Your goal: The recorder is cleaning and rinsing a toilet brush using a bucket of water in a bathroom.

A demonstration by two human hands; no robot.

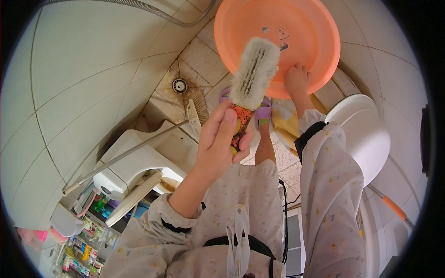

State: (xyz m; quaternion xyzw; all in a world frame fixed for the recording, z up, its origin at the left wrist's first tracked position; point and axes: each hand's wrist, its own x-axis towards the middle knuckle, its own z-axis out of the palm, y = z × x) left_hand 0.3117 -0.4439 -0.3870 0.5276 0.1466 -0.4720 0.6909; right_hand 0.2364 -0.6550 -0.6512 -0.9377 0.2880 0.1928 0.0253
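Note:
My left hand grips the speckled orange-and-black handle of a scrub brush with pale, splayed bristles. The brush head points up and away from me, in front of an orange plastic basin. My right hand reaches to the near side of that basin, fingers bent over its inner wall; whether they hold anything is hidden. Small printed figures mark the basin's bottom.
A floor drain lies left of the basin. Beside it, a long-handled floor brush leans across a white toilet. A white basin stands at right, near yellow patterned cloth. A metal hose hangs at top left.

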